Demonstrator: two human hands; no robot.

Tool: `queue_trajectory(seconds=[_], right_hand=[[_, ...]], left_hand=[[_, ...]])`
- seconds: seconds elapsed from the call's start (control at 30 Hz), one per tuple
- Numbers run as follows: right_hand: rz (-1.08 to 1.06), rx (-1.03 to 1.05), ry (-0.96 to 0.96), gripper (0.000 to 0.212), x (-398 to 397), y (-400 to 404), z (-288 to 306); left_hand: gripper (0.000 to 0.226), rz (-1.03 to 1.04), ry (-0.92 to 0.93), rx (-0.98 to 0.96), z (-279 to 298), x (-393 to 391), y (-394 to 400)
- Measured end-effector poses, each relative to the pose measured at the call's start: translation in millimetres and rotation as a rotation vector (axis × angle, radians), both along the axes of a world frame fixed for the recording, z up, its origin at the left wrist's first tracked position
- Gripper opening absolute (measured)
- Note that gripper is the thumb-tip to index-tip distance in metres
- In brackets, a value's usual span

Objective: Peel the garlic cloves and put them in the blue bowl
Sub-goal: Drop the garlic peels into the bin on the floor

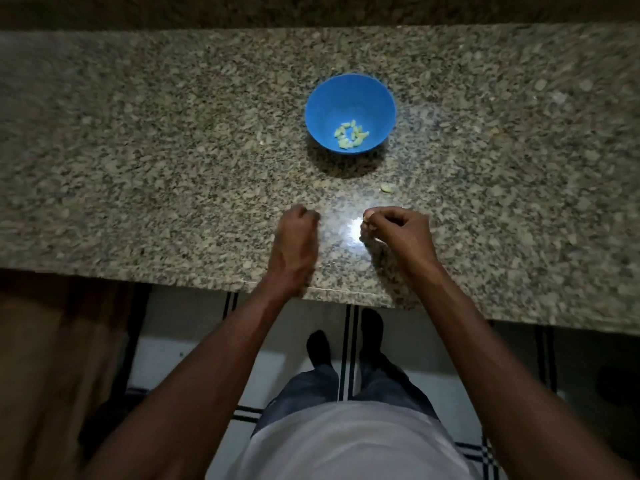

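Starting on the left, the left hand [297, 237] sits over the speckled grey-brown granite counter [138, 150] with its fingers curled into a loose fist; it looks blurred, and nothing can be seen inside it. Between the two hands a bright patch of light glares off the stone. Across that glare, the right hand [398, 230] has its fingers bunched, pinching a small pale garlic clove [367, 216] at the fingertips, just above the counter surface. Up the counter, beyond and between the hands, stands the round blue plastic bowl [349, 95], upright, with a cluster of pale greenish peeled garlic cloves [350, 134] lying in its bottom. Right of the bowl's shadow, a small pale scrap [386, 188] lies loose on the stone, apart from the bowl and the right hand; whether it is skin or clove is unclear.
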State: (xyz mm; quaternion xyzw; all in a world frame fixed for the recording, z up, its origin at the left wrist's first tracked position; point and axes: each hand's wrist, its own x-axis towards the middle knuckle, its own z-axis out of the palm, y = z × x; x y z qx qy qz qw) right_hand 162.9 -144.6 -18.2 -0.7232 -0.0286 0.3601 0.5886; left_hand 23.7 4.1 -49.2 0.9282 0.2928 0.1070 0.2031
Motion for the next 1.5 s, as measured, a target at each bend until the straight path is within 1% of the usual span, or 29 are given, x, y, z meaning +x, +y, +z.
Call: queue_trajectory(seconds=[0.07,0.13,0.2,0.23,0.3,0.37,0.43,0.5,0.57,0.67,0.73,0.83,1.0,1.17,1.3,1.43,1.5], right_hand=[[0.091,0.024,0.032,0.017,-6,18,-1],[0.172,0.035,0.073,0.017,-16,40,0],[0.267,0.041,0.111,0.017,-31,63,-1],[0.313,0.057,0.140,0.017,-42,76,1],[0.388,0.093,0.181,0.018,-72,99,4],[0.480,0.126,0.195,0.019,-104,117,7],[0.610,0.152,0.209,0.022,-146,135,9],[0.741,0.162,0.207,0.024,-195,150,9],[0.817,0.166,0.233,0.019,-247,158,9],[0.934,0.159,0.290,0.013,-335,169,8],[1.011,0.158,0.301,0.009,-395,170,5],[1.072,0.114,0.326,0.009,-481,170,-5],[1.230,0.068,0.349,0.017,-589,173,-39],[1.339,0.011,0.314,0.010,-657,173,-76],[1.436,-0.050,0.275,0.017,-699,174,-106],[1.467,-0.109,0.264,0.016,-738,183,-139],[1.485,-0.166,0.255,0.014,-760,189,-158]], left_hand=[[0.015,0.307,-0.114,-0.211,13,-15,18],[0.010,0.460,-0.214,-0.499,25,-32,27],[0.008,0.609,-0.385,-0.754,30,-52,29],[0.007,0.705,-0.481,-0.845,33,-64,30],[0.006,0.865,-0.650,-0.954,37,-91,30],[0.008,0.967,-0.791,-1.025,41,-121,29],[0.015,1.061,-0.947,-1.073,43,-162,31],[0.018,1.143,-1.056,-1.054,44,-213,28],[0.018,1.216,-1.122,-1.005,44,-267,14],[0.025,1.337,-1.224,-0.938,37,-359,-4],[0.026,1.394,-1.252,-0.927,28,-421,-20],[0.021,1.482,-1.271,-0.888,13,-506,-41],[0.028,1.658,-1.296,-0.826,-16,-617,-66],[0.026,1.839,-1.404,-0.790,-47,-679,-84],[0.025,1.960,-1.458,-0.776,-65,-710,-90],[0.020,2.043,-1.431,-0.764,-91,-740,-81],[0.014,2.068,-1.408,-0.787,-110,-754,-76]])
